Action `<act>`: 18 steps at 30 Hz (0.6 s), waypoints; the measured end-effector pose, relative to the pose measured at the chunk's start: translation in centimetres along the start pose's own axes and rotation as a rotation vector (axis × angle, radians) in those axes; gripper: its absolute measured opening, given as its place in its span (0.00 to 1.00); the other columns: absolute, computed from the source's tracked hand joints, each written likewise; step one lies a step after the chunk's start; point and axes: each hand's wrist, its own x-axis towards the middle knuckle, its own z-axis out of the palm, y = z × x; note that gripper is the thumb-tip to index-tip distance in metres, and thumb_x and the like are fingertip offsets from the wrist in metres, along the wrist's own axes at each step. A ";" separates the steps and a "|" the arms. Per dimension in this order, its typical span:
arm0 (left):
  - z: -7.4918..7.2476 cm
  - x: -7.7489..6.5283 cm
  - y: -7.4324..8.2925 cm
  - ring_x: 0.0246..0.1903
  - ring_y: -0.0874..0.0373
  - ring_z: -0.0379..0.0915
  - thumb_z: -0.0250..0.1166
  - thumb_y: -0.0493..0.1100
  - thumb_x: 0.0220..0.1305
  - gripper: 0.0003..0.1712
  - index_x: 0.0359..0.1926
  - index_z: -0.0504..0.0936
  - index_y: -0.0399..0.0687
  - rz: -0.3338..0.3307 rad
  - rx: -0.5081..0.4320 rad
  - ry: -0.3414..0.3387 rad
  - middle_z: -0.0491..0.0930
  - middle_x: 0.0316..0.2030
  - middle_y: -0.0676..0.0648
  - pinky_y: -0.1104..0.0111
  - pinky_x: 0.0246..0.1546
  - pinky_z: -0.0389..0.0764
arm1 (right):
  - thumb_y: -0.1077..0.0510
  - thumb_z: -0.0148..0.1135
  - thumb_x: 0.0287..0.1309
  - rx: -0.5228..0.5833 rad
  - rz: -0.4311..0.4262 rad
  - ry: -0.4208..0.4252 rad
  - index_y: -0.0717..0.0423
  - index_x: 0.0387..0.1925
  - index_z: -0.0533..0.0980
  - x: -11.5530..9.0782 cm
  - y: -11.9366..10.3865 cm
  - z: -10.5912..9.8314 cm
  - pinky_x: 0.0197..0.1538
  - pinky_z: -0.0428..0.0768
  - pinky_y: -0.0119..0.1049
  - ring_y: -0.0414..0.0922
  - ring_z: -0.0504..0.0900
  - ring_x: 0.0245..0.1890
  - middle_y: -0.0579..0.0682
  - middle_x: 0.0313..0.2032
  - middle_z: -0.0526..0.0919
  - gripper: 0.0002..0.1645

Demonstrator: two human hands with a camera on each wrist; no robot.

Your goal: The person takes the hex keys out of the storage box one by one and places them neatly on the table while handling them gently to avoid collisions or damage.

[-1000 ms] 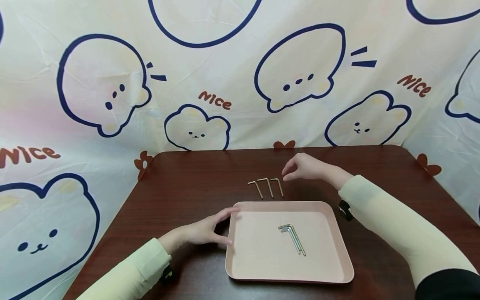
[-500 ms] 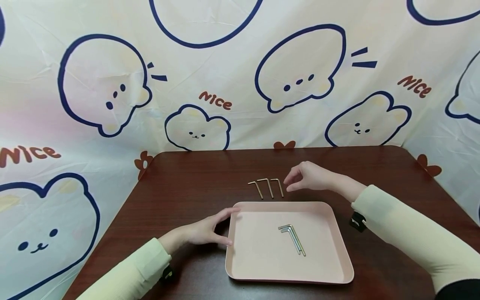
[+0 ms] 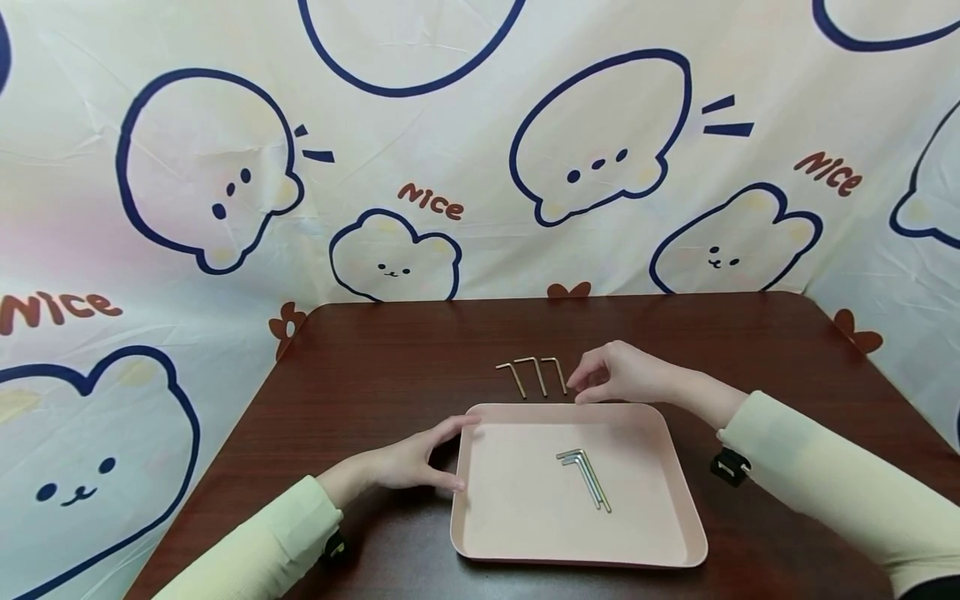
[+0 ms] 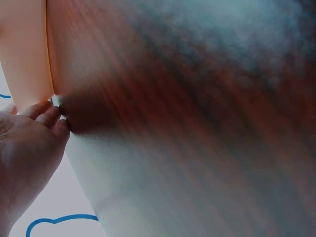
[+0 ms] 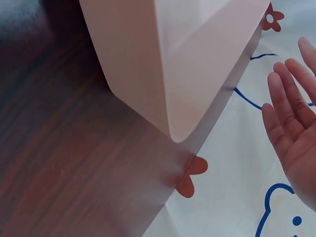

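Note:
My left hand [image 3: 408, 460] touches the left rim of a pink tray [image 3: 510, 508], thumb and fingers spread along the edge. The left wrist view shows that hand's fingers [image 4: 52, 116] at the tray's end. Beyond the tray, three brass-coloured L-shaped hex keys lie in a row on the table. My right hand [image 3: 630, 372] is just right of the rightmost hex key [image 3: 561, 377], its fingertips close to the long arm's lower end. In the right wrist view its fingers [image 5: 279, 94] are loosely extended, holding nothing visible. Silver and brass hex keys [image 3: 588, 475] lie together inside the tray.
The dark brown wooden table [image 3: 375, 358] carries all of this. A pale curtain [image 3: 480, 167] printed with bears and "Nice" hangs behind it and along both sides. The tray's raised far wall lies between the row of keys and the tray floor.
My right hand has come down toward the tray, from beyond the top of the rightmost hex key to beside its lower end. Left hand, tray and keys have stayed put.

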 end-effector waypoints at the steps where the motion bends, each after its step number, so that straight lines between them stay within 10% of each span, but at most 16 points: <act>1: 0.0 0.0 0.0 0.72 0.57 0.42 0.73 0.45 0.57 0.50 0.74 0.53 0.56 0.000 0.001 0.000 0.51 0.73 0.48 0.51 0.68 0.45 | 0.56 0.73 0.53 0.004 -0.007 -0.002 0.51 0.41 0.86 -0.1 0.0 0.1 0.39 0.80 0.35 0.37 0.79 0.32 0.36 0.32 0.82 0.12; 18: 0.0 0.1 -0.1 0.71 0.57 0.42 0.73 0.45 0.57 0.49 0.74 0.53 0.57 0.003 0.011 0.003 0.50 0.74 0.48 0.51 0.68 0.44 | 0.60 0.74 0.52 0.045 -0.065 -0.059 0.55 0.39 0.86 -0.5 -0.5 3.1 0.32 0.76 0.30 0.35 0.77 0.29 0.34 0.28 0.79 0.11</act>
